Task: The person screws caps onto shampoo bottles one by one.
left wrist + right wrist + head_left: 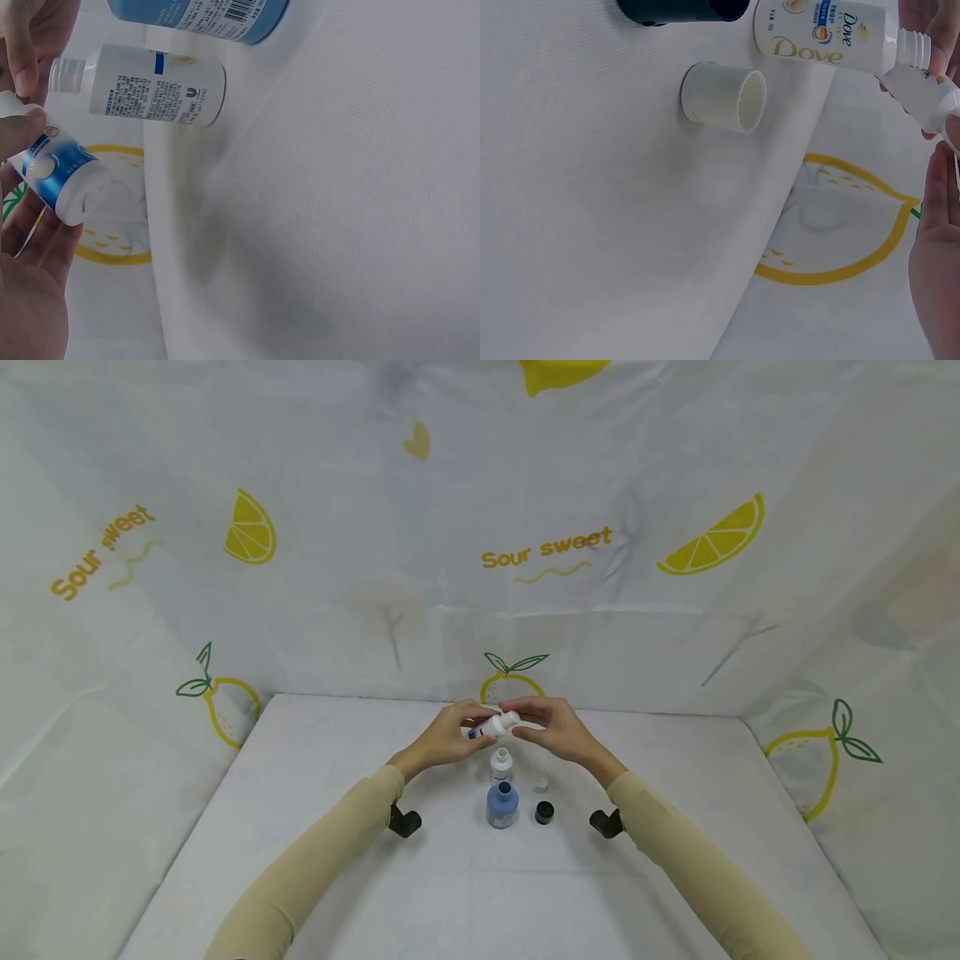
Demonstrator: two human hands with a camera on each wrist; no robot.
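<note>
My left hand [444, 737] grips a small white bottle [60, 176] with a blue label and holds it tilted above the table. Its white cap [510, 718] points up toward my right hand [558, 727], whose thumb and fingers pinch around it. Just below, an uncapped white Dove bottle [825, 34] with a bare threaded neck stands upright. Nearer me is an uncapped blue bottle [502, 807], also upright. Both wrist views cut off part of the hands, and the fingers cover some of the held bottle.
To the right of the standing bottles lie a loose white cap [712, 97] and, closer in, a black cap [544, 812]. Black wrist mounts [405, 821] hang below both sleeves. A lemon-print cloth [450, 635] rises behind the white table [360, 893] and along its sides.
</note>
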